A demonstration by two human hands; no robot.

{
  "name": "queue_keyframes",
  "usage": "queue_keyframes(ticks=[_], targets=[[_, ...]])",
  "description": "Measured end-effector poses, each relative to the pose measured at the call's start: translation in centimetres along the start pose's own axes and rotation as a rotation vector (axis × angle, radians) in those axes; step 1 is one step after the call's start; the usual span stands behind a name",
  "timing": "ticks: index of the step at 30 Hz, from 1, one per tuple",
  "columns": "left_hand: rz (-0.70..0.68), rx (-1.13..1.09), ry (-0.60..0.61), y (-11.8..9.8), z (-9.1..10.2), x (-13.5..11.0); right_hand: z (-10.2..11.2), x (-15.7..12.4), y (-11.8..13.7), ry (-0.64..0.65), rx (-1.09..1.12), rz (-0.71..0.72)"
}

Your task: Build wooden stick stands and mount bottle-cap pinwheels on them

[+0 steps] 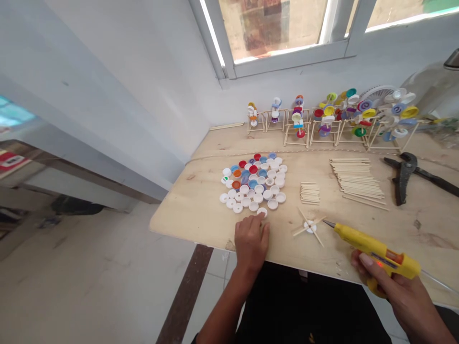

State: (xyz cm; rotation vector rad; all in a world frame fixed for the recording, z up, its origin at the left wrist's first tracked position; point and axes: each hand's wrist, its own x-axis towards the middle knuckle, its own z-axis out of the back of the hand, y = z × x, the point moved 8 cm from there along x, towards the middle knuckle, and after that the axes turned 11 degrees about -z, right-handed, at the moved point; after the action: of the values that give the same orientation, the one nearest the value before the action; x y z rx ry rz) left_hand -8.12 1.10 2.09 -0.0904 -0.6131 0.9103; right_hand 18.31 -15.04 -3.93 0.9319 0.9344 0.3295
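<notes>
My right hand (390, 282) is wrapped round a yellow hot glue gun (373, 246), its nozzle pointing left with a small red light lit. Close to the nozzle tip lies a white bottle cap (309, 230) with thin wooden sticks (316, 236) crossed over it. My left hand (251, 239) rests at the table's front edge, thumb apart from the index finger. That index fingertip touches a white bottle cap (262, 210) at the near side of a pile of caps (258, 192), mostly white, some blue, red and orange.
Short sticks (310, 193) and longer sticks (356, 181) lie in bundles on the wooden table (186, 210). Black-handled pliers (407, 174) lie at right. Along the wall stand several stick frames (324, 131) carrying wheels of coloured caps. A string (311, 151) crosses behind the pile.
</notes>
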Motion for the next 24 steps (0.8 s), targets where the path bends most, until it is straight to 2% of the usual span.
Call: queue_keyframes(ticks=[4,10,16,24], targets=[[0.016,0.087,0.085,1.6,-0.4,0.7,0.1,0.5,-0.7,0.018,-0.001,0.004],[-0.011,0.153,0.195,1.5,-1.2,1.6,0.0,0.4,-0.7,0.056,-0.006,0.000],[-0.036,0.105,0.235,0.5,-1.2,1.8,0.0,0.1,-0.1,0.037,-0.013,-0.005],[-0.070,-0.081,0.217,-2.4,-2.9,2.3,-0.1,-0.3,0.2,0.039,-0.051,-0.033]])
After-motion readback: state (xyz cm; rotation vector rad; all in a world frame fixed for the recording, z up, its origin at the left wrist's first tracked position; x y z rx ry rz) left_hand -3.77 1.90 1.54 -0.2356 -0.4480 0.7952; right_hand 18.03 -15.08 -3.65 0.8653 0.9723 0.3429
